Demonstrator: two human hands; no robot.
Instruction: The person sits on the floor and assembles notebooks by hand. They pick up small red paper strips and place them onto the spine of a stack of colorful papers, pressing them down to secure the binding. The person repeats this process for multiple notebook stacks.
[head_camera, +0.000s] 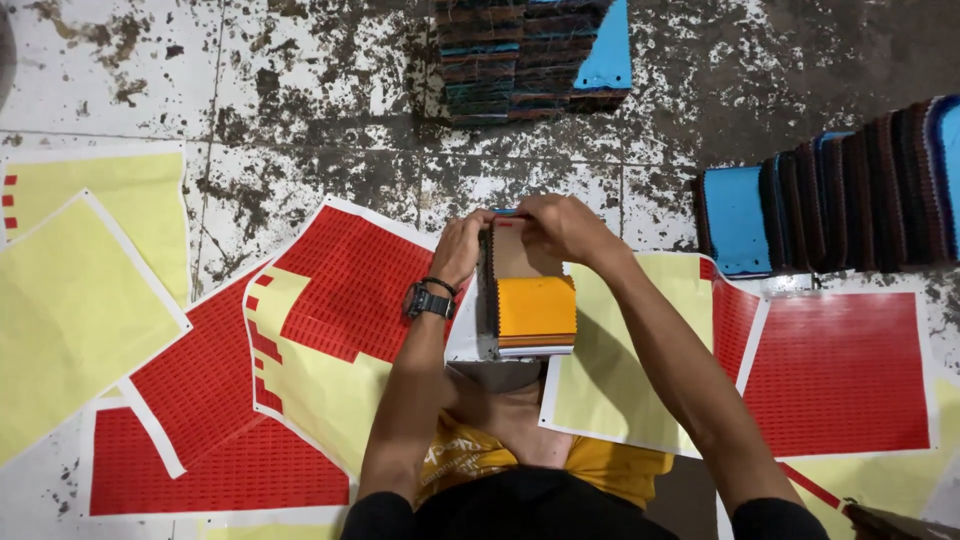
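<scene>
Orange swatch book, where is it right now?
In the head view it sits at centre: the orange swatch book is held between the left hand and the right hand, over the red and yellow sheets on the floor.

left hand (462, 248), right hand (562, 228), fingers pinching

Stained, worn tile floor (330, 120) strewn with red-and-yellow sheets (840, 370).
</scene>
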